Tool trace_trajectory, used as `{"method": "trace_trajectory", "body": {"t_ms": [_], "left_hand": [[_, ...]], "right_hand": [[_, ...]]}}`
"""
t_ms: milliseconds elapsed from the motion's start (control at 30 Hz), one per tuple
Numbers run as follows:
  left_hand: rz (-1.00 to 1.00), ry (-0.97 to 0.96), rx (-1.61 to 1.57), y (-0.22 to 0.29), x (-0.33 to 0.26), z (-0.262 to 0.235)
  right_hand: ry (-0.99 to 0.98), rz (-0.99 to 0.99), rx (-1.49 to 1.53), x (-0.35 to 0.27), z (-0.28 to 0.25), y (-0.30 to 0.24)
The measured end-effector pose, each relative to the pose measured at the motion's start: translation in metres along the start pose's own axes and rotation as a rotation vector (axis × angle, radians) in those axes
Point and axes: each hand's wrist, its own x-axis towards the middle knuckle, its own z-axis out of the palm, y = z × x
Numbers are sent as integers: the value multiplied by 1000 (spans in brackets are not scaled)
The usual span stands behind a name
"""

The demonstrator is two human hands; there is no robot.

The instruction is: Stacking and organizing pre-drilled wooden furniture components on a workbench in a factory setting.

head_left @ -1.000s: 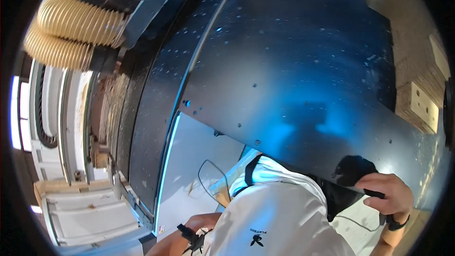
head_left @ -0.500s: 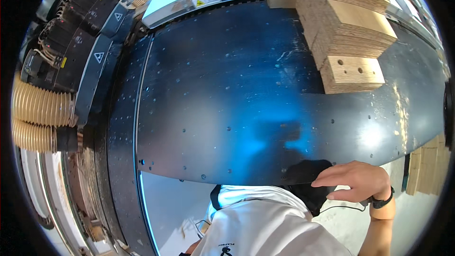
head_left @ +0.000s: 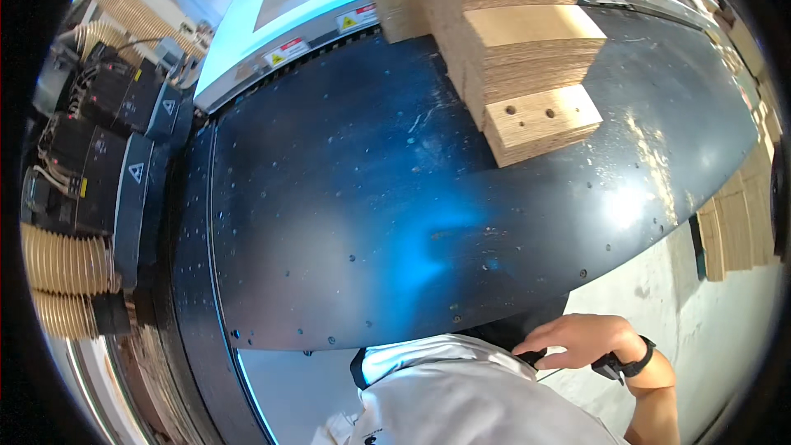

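Note:
My right hand (head_left: 577, 339) is low at my right hip, below the near edge of the black table (head_left: 354, 165). Its fingers are bent loosely and its thumb stands apart from them, with the fingertips at my dark trousers (head_left: 531, 321). Something black shows between thumb and fingers; whether it is cloth or a separate thing, I cannot tell. A black band with a dark device (head_left: 626, 363) is on that wrist. My left hand is out of view. Beyond the right hand, a tall stack of wooden boards (head_left: 535, 78) stands on the table, its lowest step drilled with several holes.
Machine units with dark housings (head_left: 103, 169) and ribbed beige hoses (head_left: 70, 259) line the left side. At the far side is a white machine housing (head_left: 247, 41) with warning labels. More wooden boards (head_left: 733, 227) are stacked beyond the table's right edge.
My right hand has moved down and slightly left, closer to my hip. The view has turned, so the table and board stack sit farther left.

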Motion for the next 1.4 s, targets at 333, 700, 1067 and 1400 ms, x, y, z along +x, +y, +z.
{"method": "trace_trajectory", "body": {"t_ms": [333, 700, 1067, 1400], "left_hand": [[83, -5, 165, 29, 13, -16], [594, -205, 391, 70, 27, -111], [1512, 247, 486, 342, -4, -86], [1495, -477, 48, 400, 80, 46]], "right_hand": [[57, 389, 30, -21, 105, 141], [580, 186, 92, -59, 10, -6], [1723, -411, 538, -27, -141, 28], [1813, -467, 456, 15, -142, 22]]}}
